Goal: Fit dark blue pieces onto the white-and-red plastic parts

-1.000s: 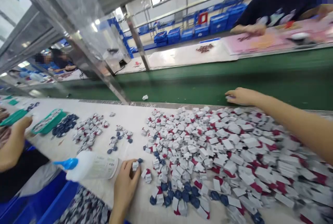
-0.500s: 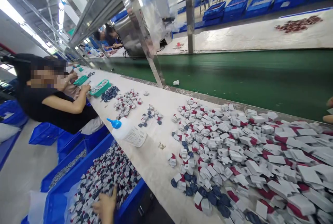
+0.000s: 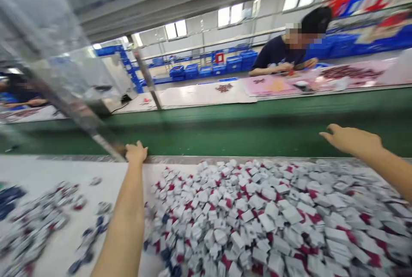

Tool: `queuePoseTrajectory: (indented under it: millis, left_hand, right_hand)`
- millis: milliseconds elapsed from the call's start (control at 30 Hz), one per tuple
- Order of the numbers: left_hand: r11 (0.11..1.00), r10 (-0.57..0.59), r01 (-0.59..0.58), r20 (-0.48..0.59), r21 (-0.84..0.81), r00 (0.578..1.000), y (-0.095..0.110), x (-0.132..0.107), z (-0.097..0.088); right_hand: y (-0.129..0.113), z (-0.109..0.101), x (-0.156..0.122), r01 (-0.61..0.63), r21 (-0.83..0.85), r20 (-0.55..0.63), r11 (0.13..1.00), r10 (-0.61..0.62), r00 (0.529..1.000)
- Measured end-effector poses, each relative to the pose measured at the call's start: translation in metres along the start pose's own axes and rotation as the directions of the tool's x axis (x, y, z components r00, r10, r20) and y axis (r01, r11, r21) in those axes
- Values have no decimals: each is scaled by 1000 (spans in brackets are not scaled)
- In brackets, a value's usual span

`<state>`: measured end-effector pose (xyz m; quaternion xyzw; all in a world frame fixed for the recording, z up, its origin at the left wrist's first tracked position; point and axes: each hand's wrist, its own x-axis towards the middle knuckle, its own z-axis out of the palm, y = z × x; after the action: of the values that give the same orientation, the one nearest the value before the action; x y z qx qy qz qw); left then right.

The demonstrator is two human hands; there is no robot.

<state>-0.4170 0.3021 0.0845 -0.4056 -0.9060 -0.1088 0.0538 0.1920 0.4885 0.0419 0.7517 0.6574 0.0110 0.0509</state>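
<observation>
The green conveyor belt [image 3: 225, 139] runs beyond the white work table [image 3: 54, 174], which holds a heap of white-and-red packets [image 3: 257, 221]. The left hand [image 3: 136, 152] sits at the far table edge, its fingers too blurred to judge. The right hand [image 3: 352, 138] is open above the heap's far edge. Risk: a careless sweep could push packets onto the belt.

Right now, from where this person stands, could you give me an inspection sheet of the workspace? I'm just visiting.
Surface: long white work table, with a metal rim along its far edge.
Job's things: large heap of small white-and-red packets, some with dark blue parts; motion blur hides the details.
Clutter: smaller scattered packet clusters left of the heap.
Hands: left hand at the table's far edge; right hand open, beyond the heap's far side, holding nothing.
Cables: thin black cable beyond the belt.
Surroundings: green conveyor belt, a co-worker across it, blue crates.
</observation>
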Motion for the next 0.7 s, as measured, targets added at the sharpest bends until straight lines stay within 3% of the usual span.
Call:
queuePoseTrajectory:
  millis: [100, 200, 367, 467, 533, 633, 700]
  left_hand:
    - [999, -53, 53, 64, 6, 997, -16, 20, 24]
    - [997, -71, 71, 82, 4, 994, -28, 18, 29]
    - [991, 107, -103, 39, -80, 994, -11, -14, -8]
    - [944, 291, -285, 10, -163, 957, 22, -73, -44]
    - [854, 466, -444, 19, -271, 885, 52, -131, -64]
    - [565, 772, -662, 31, -493, 635, 102, -225, -72]
    - [464, 858, -713, 68, -526, 509, 129, -269, -62]
  right_hand:
    - [18, -1, -10, -60, 4, 107, 998, 59, 993]
    - [19, -1, -20, -18, 35, 148, 999, 13, 989]
    - [-1, -25, -44, 83, 118, 103, 990, -95, 990]
    - [-19, -51, -89, 264, 221, 48, 939, -281, 959]
    - [-33, -64, -135, 428, 272, 22, 862, -450, 893]
    - [-54, -71, -210, 619, 271, 7, 737, -645, 764]
    - [-66, -68, -246, 678, 249, 10, 691, -702, 712]
